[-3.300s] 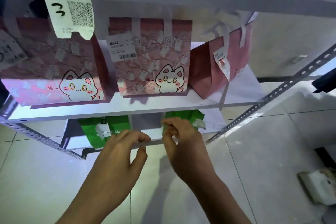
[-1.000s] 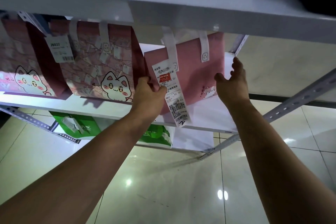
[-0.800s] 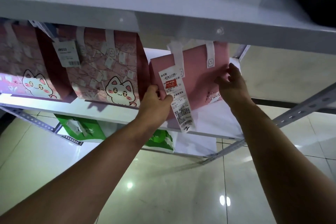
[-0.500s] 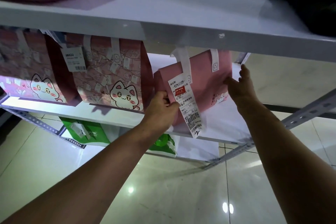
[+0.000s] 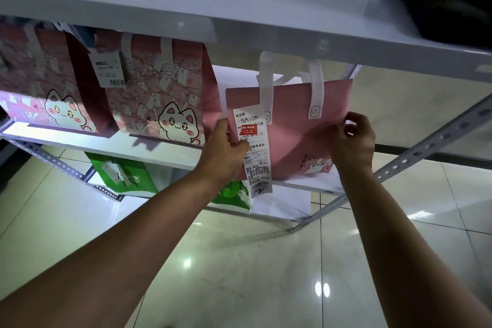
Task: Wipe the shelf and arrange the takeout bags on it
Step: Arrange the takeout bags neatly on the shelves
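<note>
Step in hand: squaring up the plain pink non-woven takeout bag with white strap handles [image 5: 298,125], right of centre in the frame, on the white middle shelf board [image 5: 149,145].
Left hand: the left hand [image 5: 226,146] grips the bag's left edge, thumb curled over the front beside the long white printed receipt [image 5: 254,149] that hangs down the bag's face.
Right hand: the right hand [image 5: 351,138] pinches the bag's right edge, fingers bent round it.
Bag position: it stands upright near the right end of the shelf board, just beside the pink cat-print takeout bag with the barcode tag [image 5: 159,93], with a narrow gap between them.
Neighbours: a second cat-print pink bag [image 5: 45,88] stands at the left of the frame; green bags [image 5: 127,176] sit on the lower shelf board, partly hidden.
How to do it well, as I judge it: keep both edges held level, so the soft fabric does not fold; set the base fully on the board, back from the front lip; turn the face square to the front like the cat bags; let the receipt hang free and readable.
Watch for: the white handles poke up close under the white upper shelf board [image 5: 239,21] and could snag there.
Wiping: no cloth shows in this view, so I cannot tell how that part stands.
</note>
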A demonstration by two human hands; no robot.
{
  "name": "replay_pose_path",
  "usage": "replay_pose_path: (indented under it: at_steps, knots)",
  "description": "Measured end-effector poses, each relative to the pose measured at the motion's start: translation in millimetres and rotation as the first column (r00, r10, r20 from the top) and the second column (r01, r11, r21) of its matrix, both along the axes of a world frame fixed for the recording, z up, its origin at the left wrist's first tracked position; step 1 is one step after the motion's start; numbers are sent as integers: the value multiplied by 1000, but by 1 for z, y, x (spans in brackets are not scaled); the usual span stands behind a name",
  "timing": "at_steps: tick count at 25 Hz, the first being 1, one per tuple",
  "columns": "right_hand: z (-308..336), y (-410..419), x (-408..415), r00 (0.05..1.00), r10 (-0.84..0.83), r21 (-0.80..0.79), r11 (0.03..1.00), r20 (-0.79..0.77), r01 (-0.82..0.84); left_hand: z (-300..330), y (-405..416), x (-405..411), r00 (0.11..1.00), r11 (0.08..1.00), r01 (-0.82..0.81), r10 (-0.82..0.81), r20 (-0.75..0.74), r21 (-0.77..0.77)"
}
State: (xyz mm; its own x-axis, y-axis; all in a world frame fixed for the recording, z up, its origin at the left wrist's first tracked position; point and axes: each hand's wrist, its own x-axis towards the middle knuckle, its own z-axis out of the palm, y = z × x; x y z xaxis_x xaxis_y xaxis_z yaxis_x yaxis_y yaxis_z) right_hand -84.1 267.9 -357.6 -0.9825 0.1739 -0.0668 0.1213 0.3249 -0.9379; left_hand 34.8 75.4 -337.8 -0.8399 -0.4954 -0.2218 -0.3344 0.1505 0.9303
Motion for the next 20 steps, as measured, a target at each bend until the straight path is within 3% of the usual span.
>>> replay_pose_path:
  at_steps: [7,13,20]
  knots:
    - [41,23,80,998,-49,21,999,42,48,25,15,49,995,999,-28,32,91,-46]
    - [80,22,148,988,-68,-10,997,137,71,84,17,110,994,994,-4,16,112,-107]
    - [139,11,225,991,-38,-71,996,130,48,136,-5,177,996,991,-69,75,46,-116]
